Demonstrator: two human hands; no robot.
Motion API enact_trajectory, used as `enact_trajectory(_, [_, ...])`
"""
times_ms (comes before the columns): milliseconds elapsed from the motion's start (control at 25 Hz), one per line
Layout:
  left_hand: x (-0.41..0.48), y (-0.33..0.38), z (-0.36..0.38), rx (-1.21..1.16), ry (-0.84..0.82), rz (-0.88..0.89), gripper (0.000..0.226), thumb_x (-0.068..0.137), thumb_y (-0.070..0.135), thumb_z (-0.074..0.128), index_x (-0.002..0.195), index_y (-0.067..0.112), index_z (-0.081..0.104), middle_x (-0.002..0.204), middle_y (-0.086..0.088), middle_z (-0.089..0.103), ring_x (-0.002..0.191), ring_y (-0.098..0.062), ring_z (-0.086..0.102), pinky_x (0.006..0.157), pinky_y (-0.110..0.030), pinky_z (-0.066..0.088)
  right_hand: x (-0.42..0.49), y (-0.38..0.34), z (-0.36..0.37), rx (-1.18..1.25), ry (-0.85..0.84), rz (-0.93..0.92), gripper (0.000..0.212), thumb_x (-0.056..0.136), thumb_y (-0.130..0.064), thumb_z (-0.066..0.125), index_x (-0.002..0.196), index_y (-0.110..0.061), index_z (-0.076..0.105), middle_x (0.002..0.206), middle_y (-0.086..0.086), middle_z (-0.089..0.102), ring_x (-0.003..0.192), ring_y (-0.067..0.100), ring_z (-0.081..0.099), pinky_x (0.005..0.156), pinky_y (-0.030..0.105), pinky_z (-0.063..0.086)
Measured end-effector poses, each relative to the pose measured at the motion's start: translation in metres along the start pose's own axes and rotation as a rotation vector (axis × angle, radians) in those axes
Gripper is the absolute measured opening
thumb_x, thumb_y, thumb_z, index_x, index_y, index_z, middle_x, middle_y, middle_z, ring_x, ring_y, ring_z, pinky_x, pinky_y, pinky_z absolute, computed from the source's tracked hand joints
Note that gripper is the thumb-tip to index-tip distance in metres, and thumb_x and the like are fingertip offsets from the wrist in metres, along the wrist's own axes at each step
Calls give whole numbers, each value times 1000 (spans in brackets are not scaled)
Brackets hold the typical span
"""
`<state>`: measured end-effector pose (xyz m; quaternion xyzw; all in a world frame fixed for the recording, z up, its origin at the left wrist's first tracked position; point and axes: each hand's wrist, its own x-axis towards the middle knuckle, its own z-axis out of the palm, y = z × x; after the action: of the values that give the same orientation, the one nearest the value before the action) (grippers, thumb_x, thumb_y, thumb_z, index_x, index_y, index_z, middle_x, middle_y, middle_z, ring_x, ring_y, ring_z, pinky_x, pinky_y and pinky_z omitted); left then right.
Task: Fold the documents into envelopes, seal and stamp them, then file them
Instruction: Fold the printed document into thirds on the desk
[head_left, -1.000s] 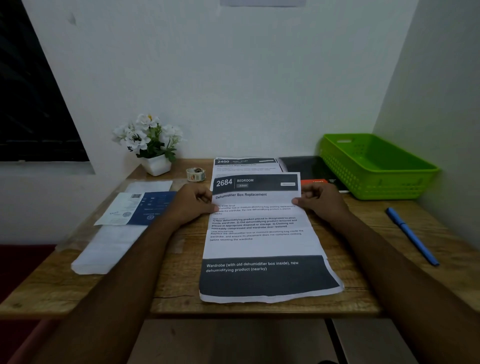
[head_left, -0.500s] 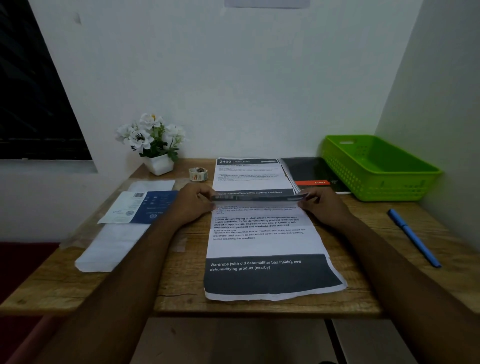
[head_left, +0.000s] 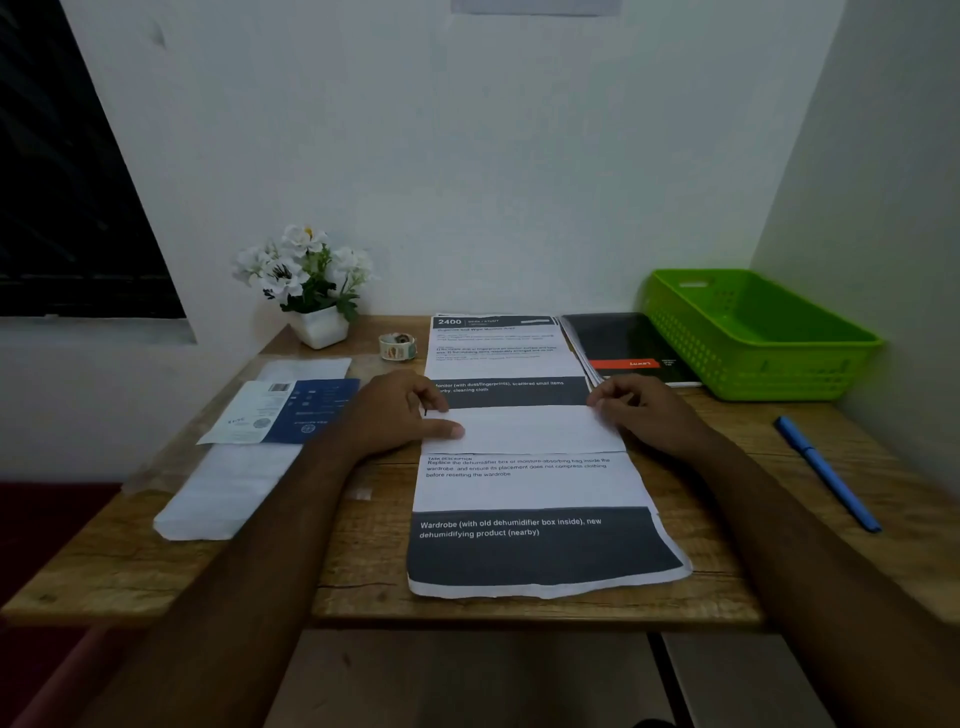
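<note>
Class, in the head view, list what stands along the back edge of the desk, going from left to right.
flower pot, tape roll, printed sheet headed 2400, black notebook, green basket

Green basket (head_left: 810, 364); blue pen (head_left: 826, 473); white flowers (head_left: 306, 265).

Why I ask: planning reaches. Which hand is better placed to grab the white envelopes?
Probably left. The left hand holds the folded document's left edge, nearest the white envelopes; the right hand would cross over.
</note>
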<state>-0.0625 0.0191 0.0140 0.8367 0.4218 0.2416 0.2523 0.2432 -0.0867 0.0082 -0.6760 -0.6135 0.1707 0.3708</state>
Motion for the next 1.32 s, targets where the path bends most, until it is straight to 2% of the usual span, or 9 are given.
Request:
enact_trajectory(80, [1, -1, -1, 20, -30, 9, 50, 45, 59, 84, 86, 38, 65, 92, 19, 61, 76, 7, 55, 59, -15, 38, -3, 1, -3, 54, -9, 12, 7, 83, -33, 72, 83, -27, 70, 82, -5, 66, 69, 6, 54, 64, 27, 40])
enact_trajectory(240, [3, -2, -3, 37, -58, 10, 75, 35, 70, 76, 102, 36, 65, 95, 19, 58, 80, 3, 54, 59, -15, 37, -11, 2, -10, -97, -122, 44, 59, 59, -54, 84, 111, -39, 62, 98, -16, 56, 84, 3, 53, 69, 22, 42])
enact_trajectory(360, [3, -1, -2, 47, -48, 18, 96, 36, 69, 76, 121, 29, 59, 97, 18, 56, 85, 1, 53, 62, -16, 39, -13, 1, -10, -98, -128, 28, 67, 57, -48, 86, 118, -40, 58, 97, -14, 57, 83, 3, 52, 66, 22, 39])
enact_trajectory(560, [4, -2, -1, -15, -61, 85, 64, 42, 54, 84, 98, 27, 70, 70, 5, 62, 56, 2, 52, 50, -9, 38, -13, 1, -9, -35, -121, 0, 36, 58, -39, 89, 83, -26, 67, 75, -5, 55, 60, 6, 43, 53, 16, 32])
enact_trajectory(680, [2, -3, -1, -56, -69, 90, 51, 41, 54, 84, 83, 29, 69, 66, 1, 62, 51, 2, 50, 47, -9, 37, -17, -1, -9, -7, -75, 14, 47, 57, -37, 90, 96, -33, 64, 90, -14, 54, 69, 1, 45, 55, 11, 35])
enact_trajectory(800, [1, -3, 1, -17, -85, 92, 68, 42, 56, 83, 101, 27, 67, 73, 4, 62, 57, 8, 52, 50, -7, 39, -17, -2, -9, -9, -106, 16, 60, 61, -36, 88, 114, -36, 61, 112, -12, 56, 76, -2, 46, 62, 14, 34])
enact_trajectory(1040, [-1, 2, 1, 14, -46, 98, 58, 39, 61, 83, 87, 40, 58, 92, 18, 54, 80, 8, 53, 56, -9, 41, -16, -3, -9, -35, -105, 2, 67, 61, -36, 88, 121, -34, 59, 86, -17, 53, 72, 0, 46, 57, 12, 33])
enact_trajectory(1160, [-4, 4, 2, -10, -2, 140, 58, 44, 50, 89, 87, 40, 52, 93, 22, 49, 77, 25, 46, 54, 2, 37, -16, -2, -9, -8, -98, -21, 69, 59, -33, 90, 121, -30, 60, 85, -8, 59, 67, 0, 51, 53, 7, 39])
enact_trajectory(1320, [-5, 7, 2, -35, -25, 176, 58, 48, 48, 89, 97, 31, 65, 88, 24, 60, 77, 17, 55, 55, -2, 42, -17, 0, -10, 47, -112, -13, 58, 57, -36, 90, 110, -29, 65, 82, 2, 70, 63, 1, 57, 55, 13, 42])
